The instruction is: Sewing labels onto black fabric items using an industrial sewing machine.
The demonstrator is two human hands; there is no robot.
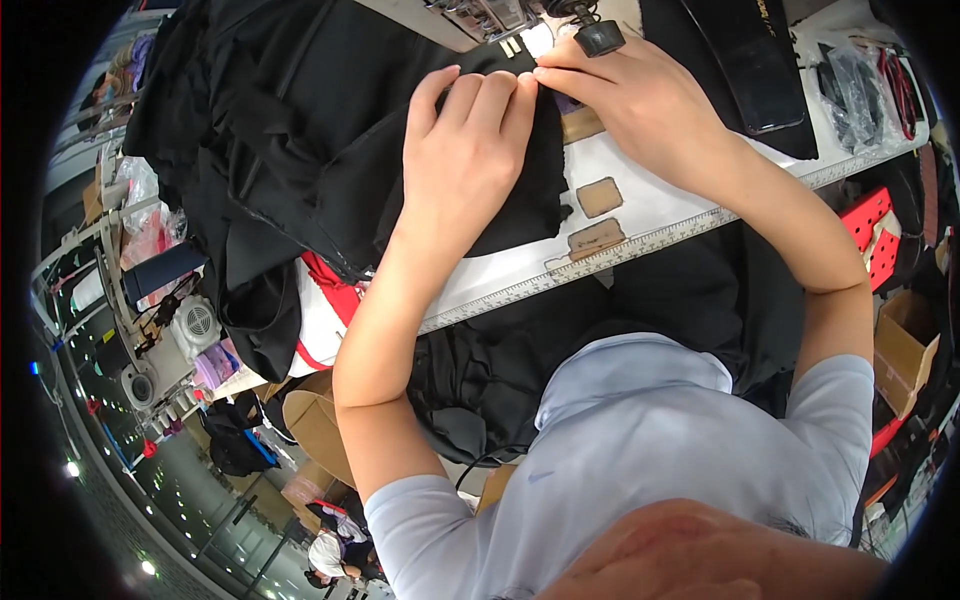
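Note:
Black fabric (300, 110) is heaped over the left side of the white sewing table (470, 285) and reaches under the sewing machine head (480, 20). My left hand (465, 150) lies over this cloth, fingers curled and close together, their tips gripping it just in front of the machine. From the right, my right hand (655, 110) pinches the cloth's edge, its fingertips almost touching those of my left. A round black part (600, 38) of the machine hangs above the right fingers. The cloth under both sets of fingertips is mostly hidden.
A ruler strip (690, 222) runs along the table's front edge. A glossy black phone-like slab (750, 80) and a clear plastic bag (855, 100) lie at right. Beyond are a red perforated bin (880, 235) and a cardboard box (905, 350). Another person (330, 555) is far off, lower left.

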